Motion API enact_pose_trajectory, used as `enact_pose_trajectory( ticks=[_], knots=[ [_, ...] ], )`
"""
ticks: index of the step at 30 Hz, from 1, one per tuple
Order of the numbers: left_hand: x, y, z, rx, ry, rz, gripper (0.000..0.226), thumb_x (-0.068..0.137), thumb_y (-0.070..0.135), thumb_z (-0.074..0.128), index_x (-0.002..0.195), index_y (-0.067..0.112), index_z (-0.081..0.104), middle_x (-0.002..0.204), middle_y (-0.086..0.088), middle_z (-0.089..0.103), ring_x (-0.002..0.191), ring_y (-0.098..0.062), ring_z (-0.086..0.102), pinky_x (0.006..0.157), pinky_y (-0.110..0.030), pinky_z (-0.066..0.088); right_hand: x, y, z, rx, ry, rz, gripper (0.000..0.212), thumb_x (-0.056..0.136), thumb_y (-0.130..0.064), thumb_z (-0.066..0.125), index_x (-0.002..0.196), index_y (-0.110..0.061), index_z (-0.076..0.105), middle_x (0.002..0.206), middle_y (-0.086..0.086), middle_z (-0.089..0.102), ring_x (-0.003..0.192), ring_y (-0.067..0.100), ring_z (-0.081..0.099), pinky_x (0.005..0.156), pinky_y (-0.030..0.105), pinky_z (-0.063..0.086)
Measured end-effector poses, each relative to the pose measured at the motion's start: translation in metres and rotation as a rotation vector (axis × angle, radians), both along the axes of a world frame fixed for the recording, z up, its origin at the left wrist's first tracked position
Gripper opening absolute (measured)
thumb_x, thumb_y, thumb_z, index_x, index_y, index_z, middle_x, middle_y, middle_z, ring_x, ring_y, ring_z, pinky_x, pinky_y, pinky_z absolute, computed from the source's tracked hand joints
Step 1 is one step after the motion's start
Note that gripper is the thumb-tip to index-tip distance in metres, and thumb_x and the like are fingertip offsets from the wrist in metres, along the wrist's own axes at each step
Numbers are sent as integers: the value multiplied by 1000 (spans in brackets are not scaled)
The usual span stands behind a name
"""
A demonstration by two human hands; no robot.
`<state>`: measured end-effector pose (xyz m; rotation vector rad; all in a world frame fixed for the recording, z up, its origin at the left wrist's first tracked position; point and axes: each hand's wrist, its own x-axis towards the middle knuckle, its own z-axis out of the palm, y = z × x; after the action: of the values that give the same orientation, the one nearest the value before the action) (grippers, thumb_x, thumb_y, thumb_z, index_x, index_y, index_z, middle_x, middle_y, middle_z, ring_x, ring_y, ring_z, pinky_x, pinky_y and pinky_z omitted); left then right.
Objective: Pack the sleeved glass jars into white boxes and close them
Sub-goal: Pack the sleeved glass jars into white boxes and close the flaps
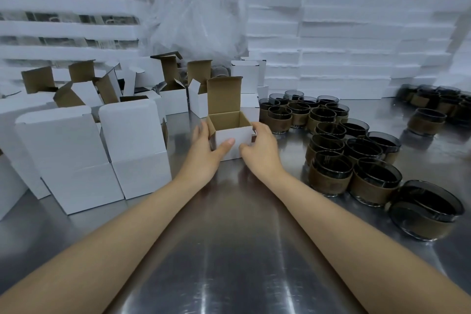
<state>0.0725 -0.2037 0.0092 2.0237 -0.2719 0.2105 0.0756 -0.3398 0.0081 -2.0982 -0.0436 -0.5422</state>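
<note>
Both bare forearms reach from the lower corners of the frame toward its centre, converging. The left hand (207, 146) sits just left of centre, palm turned inward, thumb stretched forward, fingers lying straight. The right hand (260, 144) is just right of centre, fingers bent downward at the knuckles, thumb tucked toward the left hand.
</note>
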Motion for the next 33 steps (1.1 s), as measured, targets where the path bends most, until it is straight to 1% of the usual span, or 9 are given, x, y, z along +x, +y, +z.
enact_pose_trajectory(
  ticks=[5, 9, 11, 14, 18, 21, 24, 28, 33],
  knots=[
    [-1, 1, -1, -59, -16, -21, 69, 92, 24, 62, 150, 20, 23, 146, 3, 43, 134, -14, 40, 113, -37, 34, 1, -8, 1, -18, -41, 0, 48, 77, 11, 49, 121, -5, 60, 122, 8, 60, 113, 19, 54, 88, 18, 40],
    [1, 0, -5, -56, -13, 27, 73, 93, 29, 61, 151, 21, 18, 150, 3, 32, 137, -13, 33, 114, -31, 27, 8, -16, 2, -136, -129, -170, 46, 78, 12, 46, 118, -6, 63, 130, 7, 54, 122, 23, 47, 98, 27, 38],
    [2, -1, -5, -59, -1, 54, 74, 93, 32, 61, 150, 23, 16, 151, 3, 25, 137, -15, 31, 112, -32, 27, 16, -21, 1, -377, -104, -303, 51, 83, 4, 51, 132, -10, 50, 148, 8, 34, 137, 26, 29, 106, 34, 29],
    [3, -2, -4, -90, 14, 90, 76, 93, 33, 60, 151, 24, 12, 152, 2, 22, 138, -16, 31, 114, -36, 29, 25, -26, -1, -581, 130, -397, 72, 90, -6, 51, 152, -14, 15, 161, 5, 2, 147, 28, 1, 112, 39, 19],
    [4, -1, -3, -87, 17, 147, 76, 93, 34, 60, 151, 22, 12, 152, -1, 17, 137, -19, 32, 111, -32, 27, 28, -23, -2, -689, 154, -414, 79, 88, -7, 53, 153, -17, 8, 156, 8, 14, 147, 31, -2, 115, 44, 12],
    [3, -1, -3, -77, 7, 175, 75, 93, 34, 59, 151, 22, 13, 152, -1, 15, 136, -19, 33, 105, -26, 25, 24, -19, -2, -655, 79, -427, 76, 84, -3, 56, 149, -19, 21, 144, 12, 26, 143, 33, 8, 115, 50, 8],
    [2, 0, -2, -81, -2, 191, 71, 95, 32, 57, 151, 23, 14, 154, 0, 13, 137, -19, 32, 105, -27, 25, 19, -15, -2, -589, 39, -393, 71, 81, -1, 55, 145, -20, 28, 133, 13, 31, 129, 32, 25, 108, 49, 21],
    [1, 2, -1, -110, -18, 182, 69, 98, 24, 52, 152, 26, 9, 157, 0, 12, 141, -18, 26, 111, -31, 22, 13, -17, -2, -524, -24, -288, 76, 78, 2, 56, 146, -18, 29, 129, 11, 31, 117, 29, 30, 95, 40, 31],
    [-4, 1, 3, -134, -33, 133, 78, 99, 18, 49, 151, 34, -7, 160, 2, 8, 146, -18, 15, 116, -35, 17, 11, -19, -3, -369, 75, -308, 66, 82, -12, 64, 141, -20, 34, 149, 12, 15, 136, 33, 18, 110, 45, 23]
  ],
)
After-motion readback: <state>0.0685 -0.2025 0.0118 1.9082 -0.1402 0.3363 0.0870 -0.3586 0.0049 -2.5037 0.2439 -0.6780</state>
